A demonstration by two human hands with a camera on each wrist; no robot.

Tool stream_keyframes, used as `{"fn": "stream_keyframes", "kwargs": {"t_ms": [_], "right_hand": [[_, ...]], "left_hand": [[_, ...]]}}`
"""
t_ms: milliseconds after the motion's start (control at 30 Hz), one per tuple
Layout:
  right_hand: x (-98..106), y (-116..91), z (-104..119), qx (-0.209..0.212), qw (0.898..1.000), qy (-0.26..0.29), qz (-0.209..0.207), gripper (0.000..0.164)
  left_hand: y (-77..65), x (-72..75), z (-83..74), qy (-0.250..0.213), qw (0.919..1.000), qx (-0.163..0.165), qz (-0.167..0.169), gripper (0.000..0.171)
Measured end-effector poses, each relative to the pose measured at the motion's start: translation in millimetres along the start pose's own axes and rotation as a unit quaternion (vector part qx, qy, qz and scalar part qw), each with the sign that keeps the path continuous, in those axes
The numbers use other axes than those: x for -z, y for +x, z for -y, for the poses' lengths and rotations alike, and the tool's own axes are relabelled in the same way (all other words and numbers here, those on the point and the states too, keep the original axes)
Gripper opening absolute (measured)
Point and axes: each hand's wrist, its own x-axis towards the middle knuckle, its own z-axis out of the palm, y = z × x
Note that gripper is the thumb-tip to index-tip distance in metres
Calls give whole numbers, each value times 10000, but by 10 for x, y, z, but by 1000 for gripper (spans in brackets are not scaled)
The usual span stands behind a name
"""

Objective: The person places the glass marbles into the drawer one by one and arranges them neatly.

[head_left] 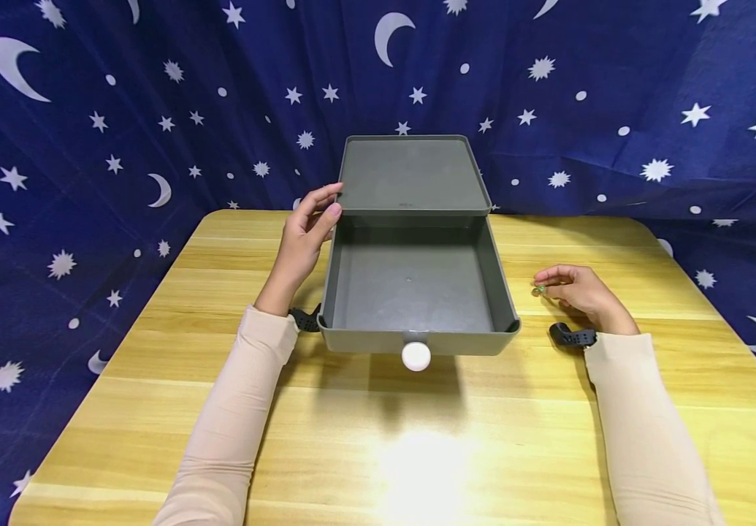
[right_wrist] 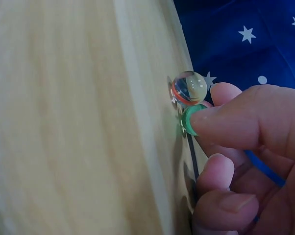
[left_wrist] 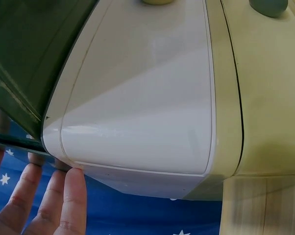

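A small drawer unit stands on the table, its grey top drawer (head_left: 364,340) pulled out toward me and holding nothing that I can see. A white knob (head_left: 416,356) is on its front. My left hand (head_left: 300,245) rests against the left edge of the unit's grey top (head_left: 413,172), fingers fairly straight. Over to the right, low at the tabletop, my right hand (head_left: 578,292) pinches a green marble (right_wrist: 187,120) at thumb and fingertips. Right beside it is a clear marble with coloured swirls (right_wrist: 189,88); whether the fingers touch that one I cannot tell.
Below the grey drawer, the left wrist view shows a white drawer level (left_wrist: 137,98) and a yellow one (left_wrist: 270,98). The wooden table (head_left: 174,351) carries the unit. A blue curtain with moons and stars (head_left: 207,66) hangs behind and at the sides.
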Motion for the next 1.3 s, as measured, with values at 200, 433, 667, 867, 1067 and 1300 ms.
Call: {"fn": "stream_keyframes", "kwargs": {"t_ms": [200,433,667,867,1067,1300], "right_hand": [[3,-23,18,-51,9997,220,-7,37],[15,-28,12,2,9996,266,-23,35],[32,-45,23,25,10000,46,-80,35],[64,-64,59,-24,9998,-38,-196,36],[99,-74,85,74,9993,49,-367,32],[136,-98,142,301,9971,469,-510,11]], "left_hand": [[-10,4,-5,63,10000,-66,1,39],[-8,1,2,54,10000,-78,14,39],[-5,2,17,42,10000,-77,-1,39],[-5,3,15,26,10000,-72,-12,39],[2,-2,18,-17,10000,-50,1,39],[-4,4,14,-1,10000,-37,5,39]]}}
